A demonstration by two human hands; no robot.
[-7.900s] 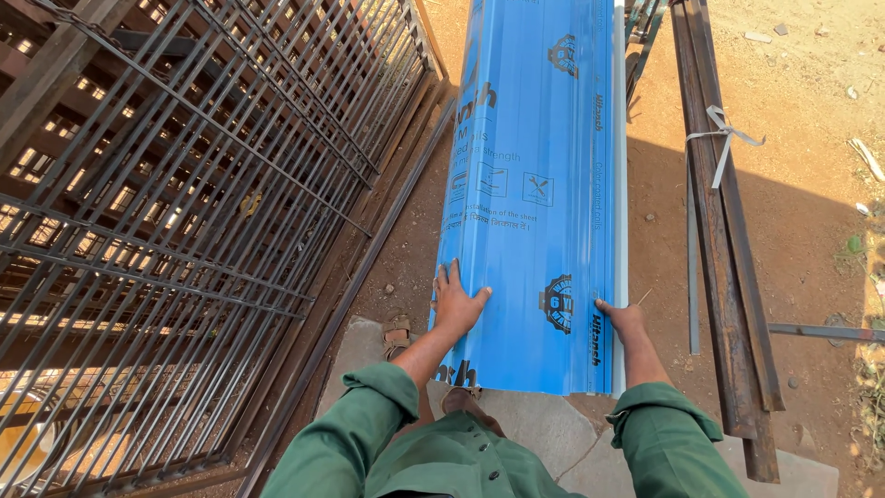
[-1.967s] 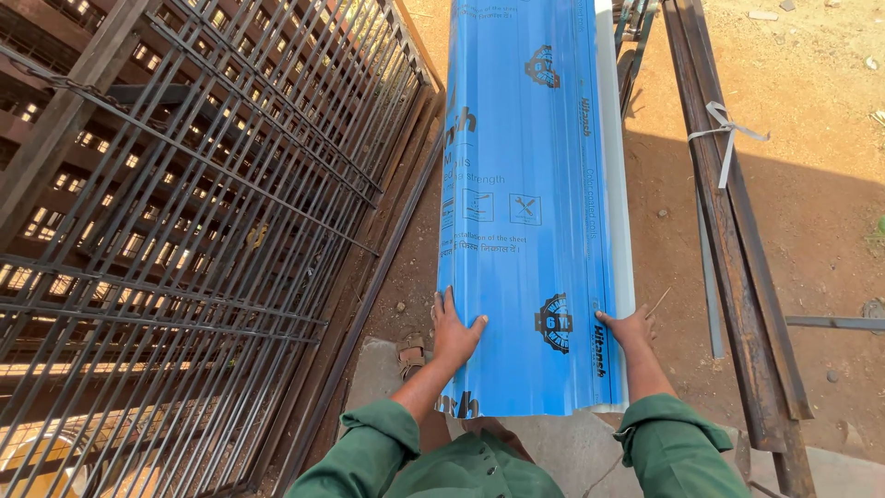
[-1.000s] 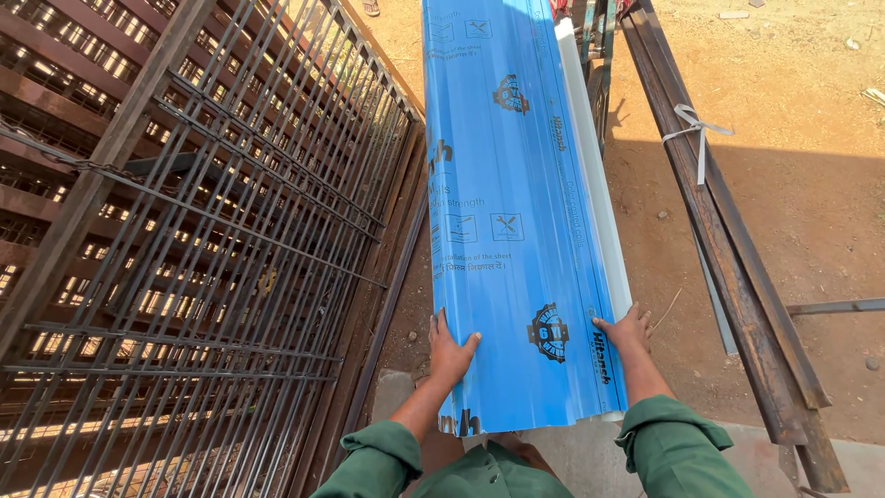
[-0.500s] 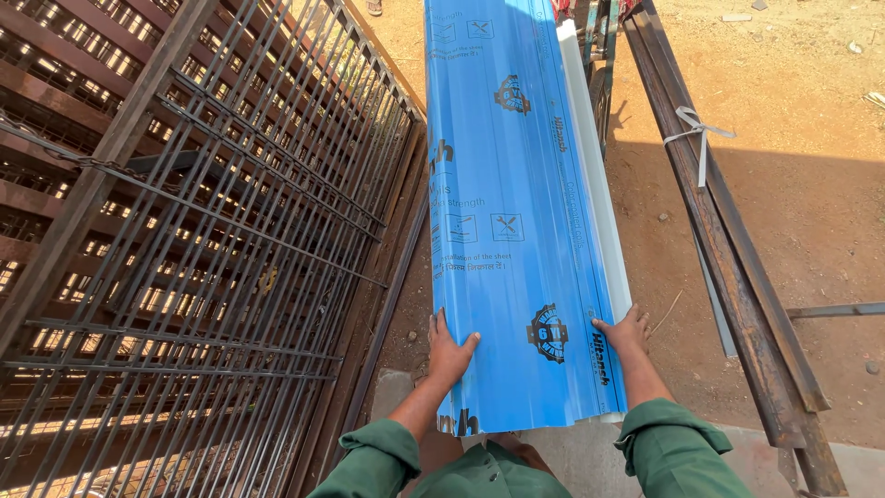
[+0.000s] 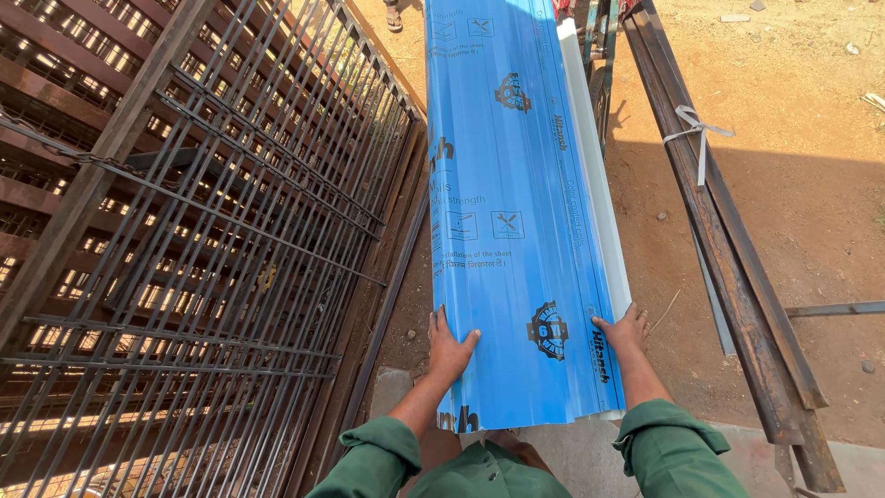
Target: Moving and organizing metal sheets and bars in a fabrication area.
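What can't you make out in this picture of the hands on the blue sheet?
Head view only:
- Far end of the blue sheet: cut off by the top edge.
- Left hand and right hand palms: pressed flat against the sheet.
- Sheet's underside: hidden by the sheet itself.
- Rusty steel bars: both ends leave the frame.

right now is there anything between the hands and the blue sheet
Nothing visible: the left hand and right hand lie flat on the near end of the blue ribbed sheet, one toward each side edge, in direct contact.

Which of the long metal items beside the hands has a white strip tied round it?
The rusty steel bar bundle right of the blue sheet; the metal grilles on the left carry no tie.
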